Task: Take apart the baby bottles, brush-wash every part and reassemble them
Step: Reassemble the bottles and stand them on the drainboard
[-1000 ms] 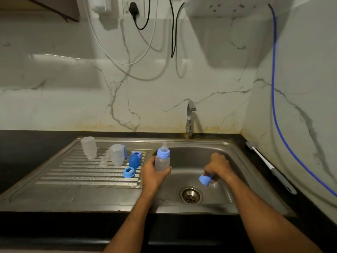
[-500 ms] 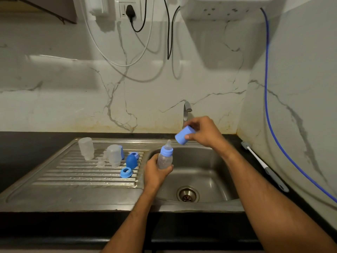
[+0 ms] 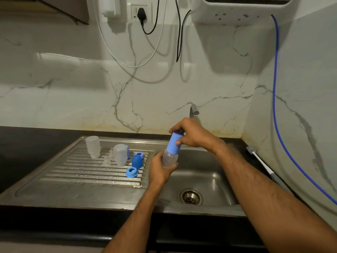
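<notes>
A steel sink (image 3: 209,161) sits below a tap (image 3: 193,110); cables (image 3: 179,33) hang from a wall socket (image 3: 141,12).

Bottle parts (image 3: 119,155) on drainboard (image 3: 73,181), left of basin (image 3: 209,172); brush (image 3: 259,161) right.

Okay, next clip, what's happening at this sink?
A person stands at a steel sink putting a baby bottle back together. The left hand grips the clear bottle by its body, held over the basin, while the right hand holds the light blue cap on top of it. More parts wait on the drainboard: clear pieces, a dark blue cap and a blue ring. A bottle brush lies on the counter to the right.
</notes>
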